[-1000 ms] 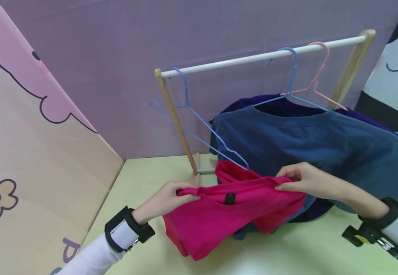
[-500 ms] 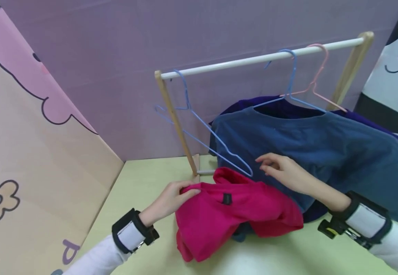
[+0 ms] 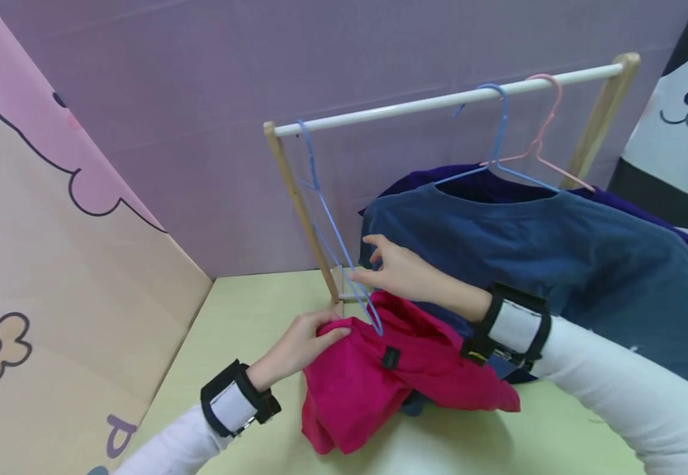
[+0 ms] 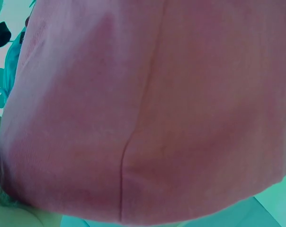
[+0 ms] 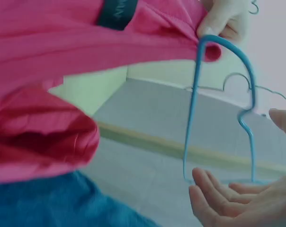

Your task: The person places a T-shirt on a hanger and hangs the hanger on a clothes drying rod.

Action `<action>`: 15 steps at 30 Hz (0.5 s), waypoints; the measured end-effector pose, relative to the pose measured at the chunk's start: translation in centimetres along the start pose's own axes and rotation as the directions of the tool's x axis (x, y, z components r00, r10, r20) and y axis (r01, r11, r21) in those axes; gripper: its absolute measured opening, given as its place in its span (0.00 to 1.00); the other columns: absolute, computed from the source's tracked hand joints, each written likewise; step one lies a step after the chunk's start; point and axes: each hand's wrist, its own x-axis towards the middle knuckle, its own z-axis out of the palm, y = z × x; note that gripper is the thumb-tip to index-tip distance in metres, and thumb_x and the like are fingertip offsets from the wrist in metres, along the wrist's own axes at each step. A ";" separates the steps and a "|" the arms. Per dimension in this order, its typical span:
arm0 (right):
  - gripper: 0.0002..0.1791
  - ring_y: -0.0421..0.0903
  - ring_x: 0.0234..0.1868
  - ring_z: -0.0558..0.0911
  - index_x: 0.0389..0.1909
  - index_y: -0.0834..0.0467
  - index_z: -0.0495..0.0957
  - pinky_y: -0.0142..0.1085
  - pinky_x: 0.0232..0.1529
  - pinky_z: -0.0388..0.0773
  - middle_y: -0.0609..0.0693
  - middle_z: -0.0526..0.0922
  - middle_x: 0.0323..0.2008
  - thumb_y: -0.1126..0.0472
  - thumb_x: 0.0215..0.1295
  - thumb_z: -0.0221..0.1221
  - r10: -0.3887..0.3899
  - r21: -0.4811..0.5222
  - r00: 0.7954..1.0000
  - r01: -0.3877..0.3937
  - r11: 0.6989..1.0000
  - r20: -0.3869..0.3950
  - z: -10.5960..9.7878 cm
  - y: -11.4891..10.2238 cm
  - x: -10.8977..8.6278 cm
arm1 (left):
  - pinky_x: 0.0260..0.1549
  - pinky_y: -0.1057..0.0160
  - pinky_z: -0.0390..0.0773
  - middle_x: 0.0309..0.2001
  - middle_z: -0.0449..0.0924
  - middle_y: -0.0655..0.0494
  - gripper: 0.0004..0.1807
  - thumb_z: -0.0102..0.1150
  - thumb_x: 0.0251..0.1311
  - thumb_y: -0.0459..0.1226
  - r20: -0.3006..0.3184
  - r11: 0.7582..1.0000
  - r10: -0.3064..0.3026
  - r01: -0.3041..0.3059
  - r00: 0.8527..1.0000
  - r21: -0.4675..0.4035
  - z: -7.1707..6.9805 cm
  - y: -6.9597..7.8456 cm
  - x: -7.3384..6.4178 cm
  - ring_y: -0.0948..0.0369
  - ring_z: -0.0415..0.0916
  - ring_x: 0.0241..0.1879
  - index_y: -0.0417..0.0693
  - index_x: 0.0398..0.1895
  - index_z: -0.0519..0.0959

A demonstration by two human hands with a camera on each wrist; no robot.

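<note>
My left hand [image 3: 305, 343] pinches a bright pink-red shirt [image 3: 344, 396] at its neckline, where a black label [image 3: 390, 357] shows. Fabric of that shirt [image 4: 133, 118] fills most of the left wrist view. A bare blue clothes hanger [image 3: 332, 221] hangs at the rack's left end, its lower corner overlapping the shirt's neckline. Beside this hanger is my right hand [image 3: 400, 267], thumb and fingers spread apart. The right wrist view has the hanger's wire [image 5: 192, 104] upright beyond the loosely bent fingers [image 5: 223, 203], with its rounded end by the left hand's thumb.
A rack with a white bar [image 3: 391, 110] and wooden legs stands before a purple wall. On it hang a blue-grey shirt [image 3: 498, 251] on a blue hanger and a dark purple shirt [image 3: 406, 181] behind, by a pink hanger [image 3: 551, 119]. Beneath lies a pale green tabletop [image 3: 249, 297].
My right hand has let go of the shirt's neckline and moved left to the bare hanger, which has swung round. The shirt's right side has sagged; my left hand keeps its pinch.
</note>
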 end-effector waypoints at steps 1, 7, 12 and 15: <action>0.43 0.46 0.30 0.76 0.61 0.63 0.50 0.41 0.33 0.76 0.61 0.74 0.44 0.42 0.54 0.55 0.014 0.004 1.000 -0.014 1.000 0.004 0.5 -0.3 0.4 | 0.21 0.64 0.67 0.18 0.66 0.59 0.04 0.54 0.56 0.37 0.001 1.000 0.002 -0.002 1.000 0.004 0.1 -0.1 0.0 0.66 0.63 0.19 0.46 0.32 0.76; 0.36 0.44 0.20 0.72 0.59 0.65 0.53 0.35 0.22 0.70 0.57 0.75 0.33 0.50 0.56 0.55 0.049 0.020 0.998 -0.048 0.999 -0.042 2.5 -0.9 2.0 | 0.22 0.64 0.68 0.19 0.67 0.59 0.04 0.54 0.56 0.39 0.011 1.000 0.011 -0.011 1.000 -0.001 0.4 -0.8 -0.1 0.65 0.64 0.19 0.49 0.30 0.75; 0.20 0.45 0.22 0.72 0.51 0.63 0.64 0.37 0.23 0.70 0.58 0.78 0.33 0.63 0.58 0.51 0.030 0.040 0.979 -0.022 0.999 -0.203 2.2 -0.3 2.4 | 0.23 0.62 0.70 0.21 0.70 0.59 0.05 0.54 0.56 0.40 0.010 1.000 0.002 -0.002 1.000 -0.008 0.4 -1.0 -0.2 0.64 0.66 0.22 0.49 0.31 0.76; 0.13 0.47 0.24 0.72 0.46 0.63 0.69 0.38 0.24 0.69 0.60 0.79 0.34 0.67 0.60 0.49 0.018 0.080 0.948 0.008 0.997 -0.317 1.4 0.2 2.4 | 0.24 0.62 0.71 0.22 0.72 0.58 0.05 0.54 0.56 0.39 0.009 1.000 -0.008 0.008 1.000 -0.019 0.4 -1.1 -0.3 0.63 0.68 0.23 0.49 0.33 0.76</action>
